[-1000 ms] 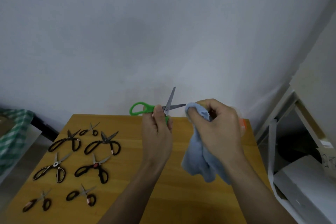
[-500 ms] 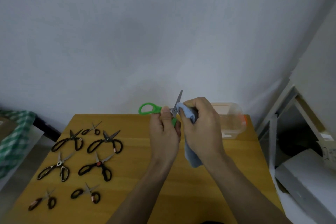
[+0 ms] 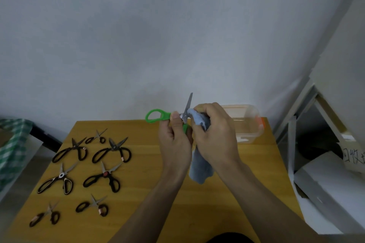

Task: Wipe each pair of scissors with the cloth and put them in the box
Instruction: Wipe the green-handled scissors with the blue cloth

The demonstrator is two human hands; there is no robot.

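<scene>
The left hand (image 3: 174, 140) grips the green-handled scissors (image 3: 158, 117), blades spread, above the table's (image 3: 142, 193) far edge. The right hand (image 3: 215, 134) pinches the blue cloth (image 3: 199, 120) round one blade. Risk: the bare blade could nick a finger if the cloth slips. The clear box (image 3: 248, 124) waits at the far right corner.

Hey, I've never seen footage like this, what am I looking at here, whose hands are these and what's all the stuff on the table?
There is no machine here. The one picture comes from a camera worn on a person's head, looking down at their own bare hands above a wooden table. The left hand holds green-handled scissors, blades open. The right hand grips a blue cloth and presses it against one blade, wiping it. Seven dark-handled scissors lie in rows on the table's left. A clear plastic box stands behind the hands, at the table's far right.
</scene>
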